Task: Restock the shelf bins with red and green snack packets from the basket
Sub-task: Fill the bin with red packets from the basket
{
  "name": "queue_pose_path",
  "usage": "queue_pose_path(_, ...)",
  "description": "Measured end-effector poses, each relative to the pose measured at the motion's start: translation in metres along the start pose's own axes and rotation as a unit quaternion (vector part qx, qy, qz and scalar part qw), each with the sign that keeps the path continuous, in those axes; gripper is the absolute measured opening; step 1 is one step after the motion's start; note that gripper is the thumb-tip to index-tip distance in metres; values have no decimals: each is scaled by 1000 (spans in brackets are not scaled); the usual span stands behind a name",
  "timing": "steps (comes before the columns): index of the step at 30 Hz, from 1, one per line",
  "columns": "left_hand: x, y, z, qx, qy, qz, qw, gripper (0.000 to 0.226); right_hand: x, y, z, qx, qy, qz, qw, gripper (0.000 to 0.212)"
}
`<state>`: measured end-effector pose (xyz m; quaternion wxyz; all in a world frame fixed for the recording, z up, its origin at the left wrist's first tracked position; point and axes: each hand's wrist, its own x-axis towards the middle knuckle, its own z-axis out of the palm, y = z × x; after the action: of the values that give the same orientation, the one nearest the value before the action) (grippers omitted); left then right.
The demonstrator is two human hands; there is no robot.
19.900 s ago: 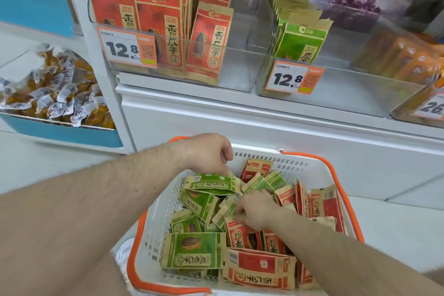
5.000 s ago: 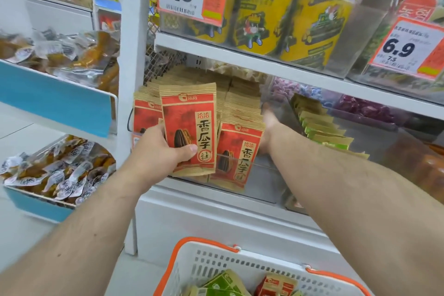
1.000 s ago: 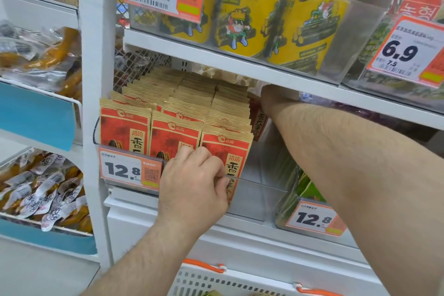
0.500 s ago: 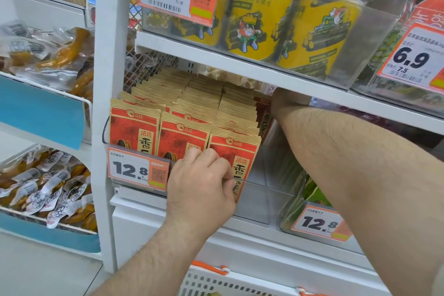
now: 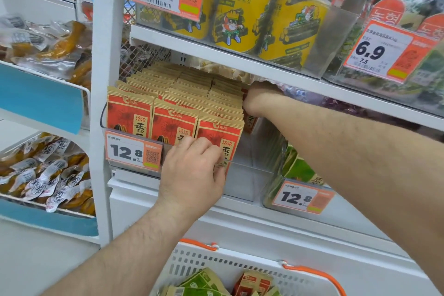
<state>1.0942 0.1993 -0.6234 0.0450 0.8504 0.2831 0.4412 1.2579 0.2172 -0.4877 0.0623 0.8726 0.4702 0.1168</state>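
Note:
Red snack packets [image 5: 129, 115] stand in three tight rows in a clear shelf bin [image 5: 249, 175] tagged 12.8. My left hand [image 5: 192, 170] is at the bin's front wall, with curled fingers pinching the lower part of the front red packet in the right-hand row. My right hand [image 5: 258, 97] reaches deep under the upper shelf beside that row. It is clenched on the top of one more red packet [image 5: 249, 124], and its fingers are hidden. Green packets [image 5: 300, 170] stand in the neighbouring bin, partly behind my right arm. The basket [image 5: 216, 262] below holds green [image 5: 201, 283] and red [image 5: 252, 281] packets.
The shelf above [image 5: 216, 53] carries yellow cans [image 5: 240, 14] close over my right hand. To the left a white upright post [image 5: 105, 79] separates blue-fronted racks [image 5: 40, 101] of clear-wrapped snacks. A white cabinet front [image 5: 264, 230] lies between the bins and the basket.
Both hands stay at the red bin. My left hand keeps its hold on the front packet. My right hand stays deep beside the right-hand row. Only the view has shifted slightly.

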Motion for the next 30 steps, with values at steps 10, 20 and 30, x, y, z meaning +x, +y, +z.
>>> queue_pose_path(10,-46,38,0,-42,-260,77,962,25,-113,31,50,135,314,-176,923,31)
queue_pose_path(20,-79,58,4,-23,-514,90,853,26,-246,64,202,214,-66,-160,961,22)
queue_pose_path(30,-99,73,16,-32,-575,128,808,22,-335,50,303,-27,-496,-255,830,27)
